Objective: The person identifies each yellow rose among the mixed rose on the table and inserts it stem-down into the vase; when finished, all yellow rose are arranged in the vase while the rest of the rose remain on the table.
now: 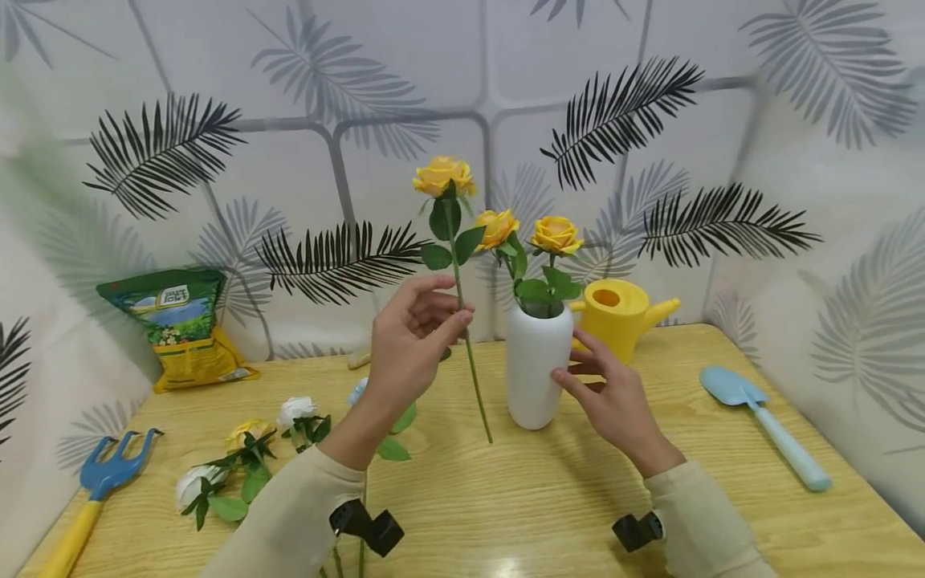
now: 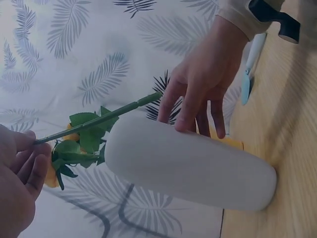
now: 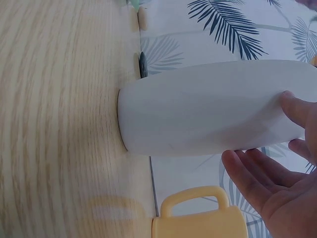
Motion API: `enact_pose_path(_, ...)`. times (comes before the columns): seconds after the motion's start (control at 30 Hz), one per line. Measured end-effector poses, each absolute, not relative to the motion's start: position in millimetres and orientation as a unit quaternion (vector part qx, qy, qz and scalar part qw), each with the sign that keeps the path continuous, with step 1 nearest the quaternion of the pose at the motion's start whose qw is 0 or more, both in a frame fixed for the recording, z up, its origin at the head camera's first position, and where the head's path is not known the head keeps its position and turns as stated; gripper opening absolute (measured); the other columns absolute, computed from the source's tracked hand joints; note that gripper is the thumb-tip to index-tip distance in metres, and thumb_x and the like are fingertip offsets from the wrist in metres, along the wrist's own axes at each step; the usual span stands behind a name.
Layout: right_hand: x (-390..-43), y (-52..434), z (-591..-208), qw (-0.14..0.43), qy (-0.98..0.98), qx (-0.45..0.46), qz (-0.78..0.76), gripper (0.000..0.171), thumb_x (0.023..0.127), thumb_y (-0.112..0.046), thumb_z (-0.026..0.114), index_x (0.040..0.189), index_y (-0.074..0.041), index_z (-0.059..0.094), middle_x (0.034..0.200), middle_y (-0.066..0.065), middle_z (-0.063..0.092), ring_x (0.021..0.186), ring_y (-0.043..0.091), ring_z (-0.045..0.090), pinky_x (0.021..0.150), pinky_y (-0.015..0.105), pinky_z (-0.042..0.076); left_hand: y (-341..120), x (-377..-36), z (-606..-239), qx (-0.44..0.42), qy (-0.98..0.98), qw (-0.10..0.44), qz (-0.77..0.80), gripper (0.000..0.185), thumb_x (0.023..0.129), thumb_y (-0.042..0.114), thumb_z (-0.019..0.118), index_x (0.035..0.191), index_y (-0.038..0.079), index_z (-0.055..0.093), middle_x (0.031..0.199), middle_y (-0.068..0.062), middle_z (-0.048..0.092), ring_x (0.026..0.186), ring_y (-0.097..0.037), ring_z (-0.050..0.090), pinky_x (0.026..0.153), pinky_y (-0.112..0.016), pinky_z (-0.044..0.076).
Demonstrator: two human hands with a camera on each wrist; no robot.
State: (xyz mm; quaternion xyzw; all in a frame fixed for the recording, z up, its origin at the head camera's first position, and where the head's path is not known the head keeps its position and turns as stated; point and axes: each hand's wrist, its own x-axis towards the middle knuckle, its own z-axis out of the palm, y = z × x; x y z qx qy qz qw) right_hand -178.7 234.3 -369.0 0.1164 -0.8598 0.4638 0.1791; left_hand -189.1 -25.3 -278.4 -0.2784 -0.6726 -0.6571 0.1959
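A pale, whitish wall covering [image 1: 448, 40] rises behind the table [image 1: 520, 506] and runs along its left and right sides. It is printed with feathery palm fronds, some crisp black [image 1: 166, 156], others faded grey [image 1: 340, 76], over broad grey bands [image 1: 338, 181] that outline round-cornered panels. A hazy green patch [image 1: 43, 172] tints the left side. The table has a light yellowish wood surface with fine grain and a rounded far right corner; a bright glare [image 1: 506, 568] shines at its near edge.

- Stem ends in the vase [image 1: 538, 361], beside the right hand [image 1: 614, 393]: hidden.
- Blue flower [image 1: 357, 391], behind left hand [image 1: 405, 341] and wrist: partly covered.
- Fork [image 1: 103, 480], left of it: handle cut off.
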Motion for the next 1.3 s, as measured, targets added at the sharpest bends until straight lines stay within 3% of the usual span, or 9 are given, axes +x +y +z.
enact_pose_path(0.1,-177,234,-367,0.176,-0.859,0.114,0.467,0.062,0.096,-0.018,0.070,0.151,-0.011,0.044,0.129,0.027,0.066,0.105,0.040,0.071,0.087,0.053,0.059,-8,-201,-267,-0.280,-0.650,0.208,-0.675,0.036,0.089,-0.008,0.070,0.123,-0.005,0.060,0.100,-0.028,0.071,0.075,-0.012,0.070,0.068,-0.022,0.057)
enact_pose_path(0.33,-178,234,-368,0.177,-0.860,0.112,0.465,0.062,0.096,-0.019,0.070,0.152,-0.012,0.043,0.129,0.026,0.066,0.106,0.039,0.071,0.087,0.052,0.059,22,-228,-242,-0.270,-0.619,0.248,-0.695,0.035,0.090,-0.005,0.070,0.123,-0.006,0.059,0.102,-0.029,0.071,0.077,-0.001,0.067,0.070,-0.019,0.056)
enact_pose_path(0.7,-179,234,-370,0.176,-0.861,0.114,0.464,0.064,0.095,-0.017,0.071,0.152,-0.012,0.043,0.129,0.026,0.066,0.105,0.040,0.071,0.086,0.052,0.060,38,-257,-233,-0.227,-0.627,0.258,-0.699,0.035,0.092,-0.002,0.070,0.125,-0.004,0.059,0.105,-0.026,0.072,0.076,-0.002,0.065,0.071,-0.018,0.055)
enact_pose_path(0.8,-179,235,-369,0.174,-0.862,0.110,0.463,0.064,0.095,-0.018,0.071,0.152,-0.013,0.043,0.129,0.026,0.066,0.106,0.040,0.071,0.086,0.052,0.060,39,-264,-229,-0.220,-0.627,0.265,-0.698,0.035,0.093,-0.002,0.069,0.126,-0.004,0.059,0.105,-0.025,0.072,0.077,-0.007,0.066,0.070,-0.019,0.055)
enact_pose_path(1.03,-178,234,-366,0.169,-0.865,0.105,0.462,0.064,0.096,-0.020,0.070,0.153,-0.013,0.042,0.130,0.026,0.065,0.107,0.040,0.070,0.087,0.052,0.059,39,-274,-221,-0.210,-0.626,0.282,-0.697,0.033,0.094,-0.004,0.066,0.126,-0.006,0.057,0.106,-0.025,0.071,0.092,-0.033,0.070,0.073,-0.021,0.056)
enact_pose_path(1.3,-178,234,-367,0.165,-0.864,0.102,0.464,0.064,0.096,-0.021,0.070,0.153,-0.013,0.042,0.131,0.026,0.065,0.108,0.040,0.070,0.087,0.052,0.059,41,-278,-228,-0.210,-0.647,0.281,-0.677,0.032,0.094,-0.003,0.067,0.124,-0.007,0.057,0.105,-0.025,0.072,0.089,-0.033,0.069,0.071,-0.017,0.053)
